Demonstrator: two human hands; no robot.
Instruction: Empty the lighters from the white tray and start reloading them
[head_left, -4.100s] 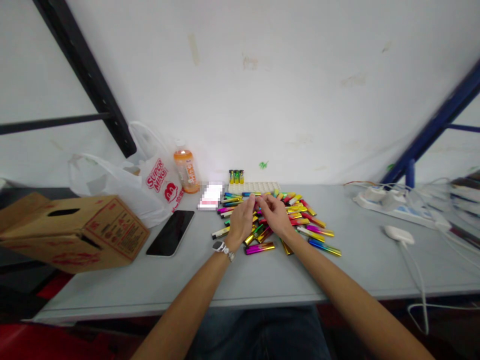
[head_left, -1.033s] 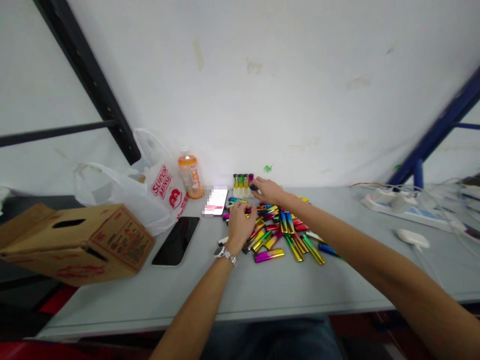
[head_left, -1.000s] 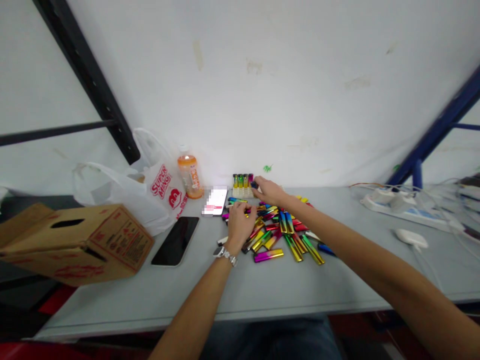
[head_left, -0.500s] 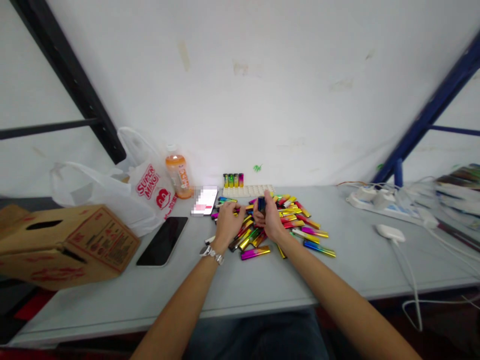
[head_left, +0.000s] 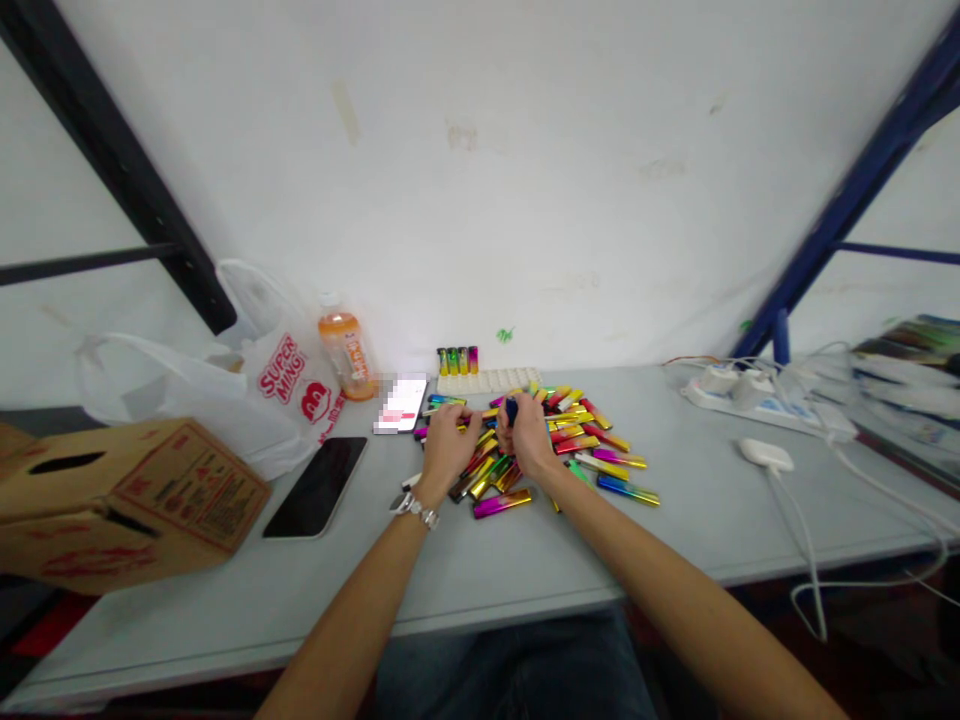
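Note:
My right hand (head_left: 529,436) is closed around a dark blue lighter (head_left: 511,408), whose end shows above the curled fingers. To its left, my left hand (head_left: 450,442) is pinched shut at the fingertips; what it holds, if anything, is too small to make out. Both hands are over a loose heap of shiny lighters (head_left: 577,443) in yellow, red, purple, green and blue. Behind the heap lies a white tray (head_left: 499,380) with rows of slots. Several upright lighters (head_left: 458,361) stand in a row at the tray's left end.
Left of the heap are a lit phone (head_left: 405,404), a dark phone (head_left: 318,488), an orange drink bottle (head_left: 346,350), a white plastic bag (head_left: 262,400) and a cardboard box (head_left: 150,495). A power strip (head_left: 765,402) and white charger (head_left: 766,455) with cables lie right.
My right hand has tilted further over the dark blue lighter, covering more of it. My left hand stays pinched beside it. The whole view has shifted slightly.

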